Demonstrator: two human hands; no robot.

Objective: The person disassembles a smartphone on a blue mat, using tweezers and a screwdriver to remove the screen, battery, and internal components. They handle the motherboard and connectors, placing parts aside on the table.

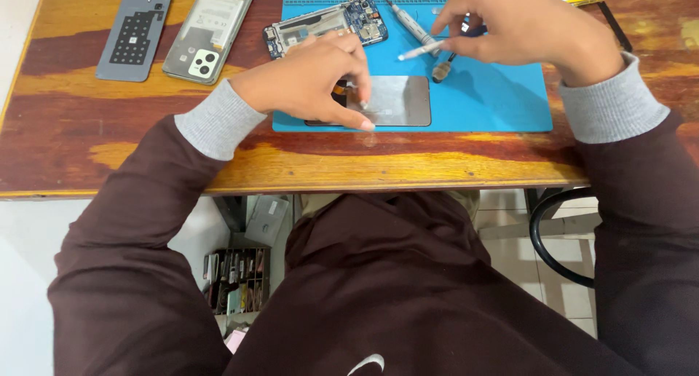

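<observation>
Nearest you, your left hand (313,81) presses its fingers flat on the grey screen panel (393,101) lying on the blue mat (495,99), pinning rather than gripping it. Your right hand (520,26) pinches a thin white tool (420,51) just beyond. Farther back, the phone frame (324,26) lies with its circuit board bared, and two back covers (175,30) sit off the mat, so disassembly looks well advanced; reassembly appears still ahead.
</observation>
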